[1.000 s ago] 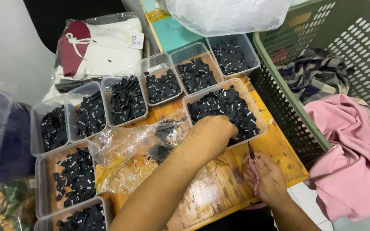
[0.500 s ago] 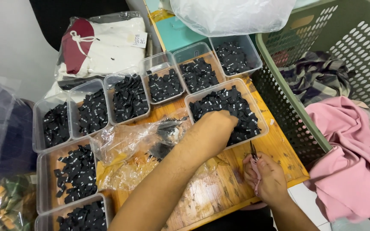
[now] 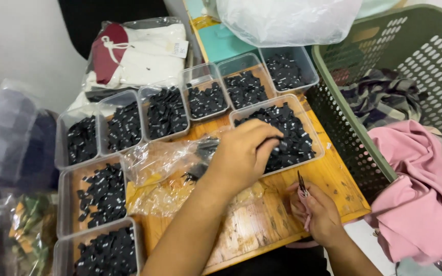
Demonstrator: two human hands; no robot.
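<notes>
My left hand reaches across the wooden table into a clear plastic tray heaped with small black tags. Its thumb and fingertips are pinched together on tags at the near-left part of the heap. My right hand rests on the table's front edge. It is closed around small snips with a pink handle and dark pointed blades, which point up and away from me.
Several more clear trays of black tags line the back and left. Crumpled clear plastic bags lie mid-table. A green laundry basket with checked cloth stands at the right, pink fabric beside it. A bagged white-and-maroon garment lies behind.
My left hand stays in the tray and its fingers have drawn together over the tags. My right hand with the snips has hardly moved.
</notes>
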